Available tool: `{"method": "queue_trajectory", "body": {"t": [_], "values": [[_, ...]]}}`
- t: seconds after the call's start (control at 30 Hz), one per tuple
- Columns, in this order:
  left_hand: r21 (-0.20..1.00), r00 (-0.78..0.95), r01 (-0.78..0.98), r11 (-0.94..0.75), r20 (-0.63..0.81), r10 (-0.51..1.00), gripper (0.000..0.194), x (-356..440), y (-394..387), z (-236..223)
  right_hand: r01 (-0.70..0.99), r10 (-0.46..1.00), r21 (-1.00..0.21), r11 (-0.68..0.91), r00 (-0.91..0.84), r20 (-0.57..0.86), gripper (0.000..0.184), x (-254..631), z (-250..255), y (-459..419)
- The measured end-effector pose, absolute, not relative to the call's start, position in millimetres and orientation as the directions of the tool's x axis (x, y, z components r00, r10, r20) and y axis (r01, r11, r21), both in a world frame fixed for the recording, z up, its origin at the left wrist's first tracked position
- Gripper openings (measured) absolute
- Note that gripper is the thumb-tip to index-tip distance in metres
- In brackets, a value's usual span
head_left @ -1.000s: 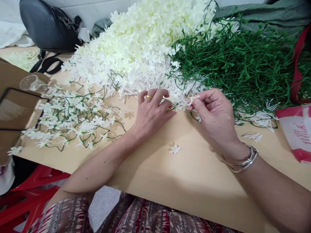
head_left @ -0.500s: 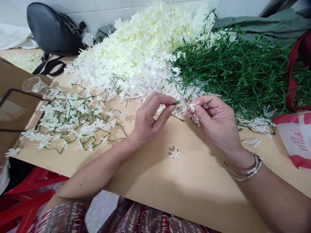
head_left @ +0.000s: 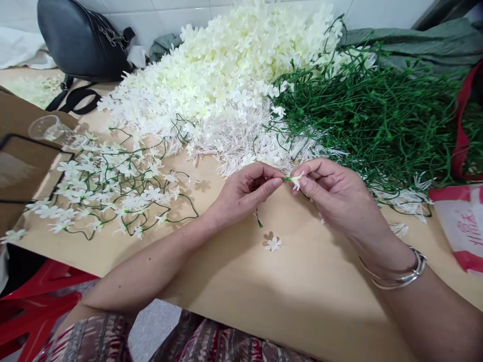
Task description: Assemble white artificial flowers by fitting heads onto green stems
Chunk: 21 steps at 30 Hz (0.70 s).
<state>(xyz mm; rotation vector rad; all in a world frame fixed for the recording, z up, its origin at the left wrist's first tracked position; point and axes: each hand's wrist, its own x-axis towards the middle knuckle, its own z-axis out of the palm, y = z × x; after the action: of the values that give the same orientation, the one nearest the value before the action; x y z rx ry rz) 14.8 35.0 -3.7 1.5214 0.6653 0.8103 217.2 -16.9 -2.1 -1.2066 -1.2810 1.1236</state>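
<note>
Over the middle of the table [head_left: 234, 281], my left hand [head_left: 247, 193] pinches a green plastic stem [head_left: 287, 179] between thumb and fingertips. My right hand [head_left: 334, 193] is closed on a small white artificial flower [head_left: 297, 181], its petals showing at the fingertips. The stem's green tip meets the flower's base between the two hands. Another part of green stem [head_left: 258, 218] hangs below my left hand. A single loose flower [head_left: 273, 244] lies on the table below my hands. How deep the tip sits in the flower cannot be made out.
White petals [head_left: 234, 60] are heaped at the back, green stems [head_left: 377, 110] at the right. Flowered stems [head_left: 124, 186] lie at left beside a clear plastic cup [head_left: 53, 131]. Around these are a black bag [head_left: 81, 42], a cardboard box [head_left: 22, 120] and a red-and-white packet [head_left: 462, 221].
My hands have come closer together and slightly lower. The stem tip and the flower, apart before, now touch. A stem end now hangs lower under my left hand.
</note>
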Motion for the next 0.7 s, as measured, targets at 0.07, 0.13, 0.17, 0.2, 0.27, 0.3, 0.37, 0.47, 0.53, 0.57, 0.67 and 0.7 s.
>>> {"method": "queue_trajectory", "body": {"t": [0.07, 0.13, 0.17, 0.2, 0.27, 0.3, 0.37, 0.47, 0.53, 0.57, 0.67, 0.7], "values": [[0.992, 0.592, -0.038, -0.119, 0.119, 0.797, 0.039, 14.4, 35.7, -5.1, 0.057, 0.998, -0.997, 0.059, 0.009, 0.059, 0.021, 219.3, -3.5, -17.0], [0.99, 0.592, -0.04, -0.133, 0.131, 0.795, 0.037, 14.2, 36.5, -6.2, 0.063, 0.998, -0.997, 0.055, 0.009, 0.055, 0.023, 220.4, -4.1, -17.3], [0.989, 0.592, -0.039, -0.141, 0.136, 0.794, 0.037, 14.1, 36.8, -6.7, 0.066, 0.999, -0.996, 0.054, 0.006, 0.054, 0.023, 220.5, -4.1, -17.5], [0.988, 0.591, -0.035, -0.149, 0.14, 0.794, 0.037, 14.0, 37.1, -7.0, 0.067, 0.999, -0.996, 0.053, 0.0, 0.053, 0.023, 220.4, -3.9, -17.7], [0.985, 0.588, -0.022, -0.169, 0.149, 0.795, 0.038, 13.5, 37.4, -7.2, 0.066, 0.999, -0.997, 0.045, -0.007, 0.045, 0.024, 219.6, -3.3, -18.0], [0.984, 0.588, -0.015, -0.177, 0.152, 0.794, 0.038, 13.2, 37.6, -7.2, 0.063, 0.999, -0.997, 0.041, -0.005, 0.041, 0.025, 219.3, -3.1, -18.1], [0.982, 0.589, -0.006, -0.188, 0.155, 0.793, 0.038, 12.8, 37.8, -7.3, 0.046, 0.999, -0.998, 0.039, 0.005, 0.039, 0.027, 218.9, -2.8, -17.9], [0.981, 0.588, 0.008, -0.196, 0.154, 0.794, 0.038, 12.6, 38.2, -7.9, 0.03, 0.999, -0.999, 0.043, 0.015, 0.043, 0.03, 219.2, -2.8, -17.3], [0.979, 0.587, 0.014, -0.205, 0.158, 0.794, 0.038, 12.4, 38.2, -7.9, 0.05, 0.999, -0.998, 0.041, 0.01, 0.042, 0.03, 219.2, -2.5, -17.1], [0.977, 0.586, 0.016, -0.212, 0.162, 0.794, 0.038, 12.4, 38.0, -7.6, 0.062, 0.999, -0.997, 0.04, 0.007, 0.04, 0.029, 218.9, -2.2, -17.2], [0.971, 0.587, 0.034, -0.235, 0.171, 0.792, 0.038, 12.1, 37.3, -5.8, 0.088, 0.999, -0.995, 0.045, 0.009, 0.046, 0.028, 217.0, 0.1, -18.2], [0.968, 0.587, 0.042, -0.248, 0.177, 0.79, 0.038, 12.0, 37.0, -5.1, 0.097, 0.999, -0.994, 0.05, 0.015, 0.051, 0.027, 216.1, 1.1, -18.7]]}}
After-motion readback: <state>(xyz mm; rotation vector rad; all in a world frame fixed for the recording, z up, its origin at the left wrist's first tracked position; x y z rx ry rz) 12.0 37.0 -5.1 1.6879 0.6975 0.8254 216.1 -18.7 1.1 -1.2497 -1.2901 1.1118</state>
